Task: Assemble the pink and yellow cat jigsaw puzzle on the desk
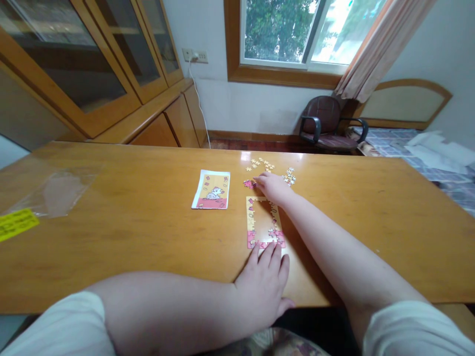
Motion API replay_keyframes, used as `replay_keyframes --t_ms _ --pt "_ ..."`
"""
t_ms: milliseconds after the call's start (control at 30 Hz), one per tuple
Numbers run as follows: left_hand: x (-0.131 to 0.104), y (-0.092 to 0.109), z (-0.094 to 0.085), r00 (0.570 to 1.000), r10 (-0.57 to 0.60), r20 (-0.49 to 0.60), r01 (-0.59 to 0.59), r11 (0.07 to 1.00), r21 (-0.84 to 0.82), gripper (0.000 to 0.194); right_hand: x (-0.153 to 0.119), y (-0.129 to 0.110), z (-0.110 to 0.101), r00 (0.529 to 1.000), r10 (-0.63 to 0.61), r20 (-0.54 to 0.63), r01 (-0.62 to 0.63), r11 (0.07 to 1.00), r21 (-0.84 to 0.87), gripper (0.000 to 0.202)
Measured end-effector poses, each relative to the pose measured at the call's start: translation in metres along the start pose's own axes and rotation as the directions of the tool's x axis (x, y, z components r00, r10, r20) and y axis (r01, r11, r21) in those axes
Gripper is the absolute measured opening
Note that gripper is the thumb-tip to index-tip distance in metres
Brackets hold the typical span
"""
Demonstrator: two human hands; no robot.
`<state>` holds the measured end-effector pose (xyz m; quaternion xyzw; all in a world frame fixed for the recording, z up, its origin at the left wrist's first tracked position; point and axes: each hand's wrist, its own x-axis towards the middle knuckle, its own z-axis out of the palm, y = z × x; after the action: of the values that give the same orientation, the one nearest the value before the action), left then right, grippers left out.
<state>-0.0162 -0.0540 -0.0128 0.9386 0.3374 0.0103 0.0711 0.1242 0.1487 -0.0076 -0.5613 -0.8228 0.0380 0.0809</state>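
Observation:
A partly assembled jigsaw puzzle (251, 225) lies on the table, with its yellow and pink border joined around a bare middle. My left hand (261, 284) rests palm down at the near edge, its fingers spread and their tips on the pink bottom row. Beyond the puzzle, my right hand (272, 187) reaches left with fingers extended, the tips touching a small group of pink puzzle pieces (248, 183). Whether a piece sits under those fingertips is hidden. Loose yellow pieces (261, 164) lie farther back, and pale pieces (289, 177) are right of that hand.
Left of the puzzle is a reference picture card (211, 190) showing a white cartoon animal. A clear plastic bag (61, 190) with a yellow label lies at the table's left. Past the wooden table (148, 222) stand a chair (322, 121), a cabinet (148, 116) and a bed.

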Motion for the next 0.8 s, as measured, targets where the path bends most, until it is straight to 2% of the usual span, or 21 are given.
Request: replay_keyframes --t_ms 133,233,367,533,800 --pt "0.001 0.001 0.0 1.0 0.003 0.01 -0.003 1.0 -0.002 0.081 0.013 0.004 0.009 0.999 -0.007 0.035 0.007 1.0 -0.02 0.028" --pt "0.001 0.001 -0.001 1.0 0.002 0.011 -0.002 1.0 0.0 0.081 0.015 0.003 0.01 0.999 0.036 0.029 -0.036 0.999 0.009 0.022" --pt "0.002 0.001 -0.001 1.0 0.003 0.021 -0.002 1.0 -0.014 0.081 0.014 0.001 0.01 0.991 0.127 0.036 -0.13 0.988 0.081 0.015" --pt "0.002 0.0 -0.004 0.999 0.002 0.045 -0.001 1.0 -0.026 0.079 0.006 -0.002 0.01 0.984 0.169 0.05 -0.175 0.972 0.157 0.01" --pt "0.0 0.0 -0.004 0.999 0.009 0.04 -0.008 1.0 -0.014 0.079 0.007 -0.004 0.005 0.97 0.219 0.101 -0.238 0.941 0.241 0.022"
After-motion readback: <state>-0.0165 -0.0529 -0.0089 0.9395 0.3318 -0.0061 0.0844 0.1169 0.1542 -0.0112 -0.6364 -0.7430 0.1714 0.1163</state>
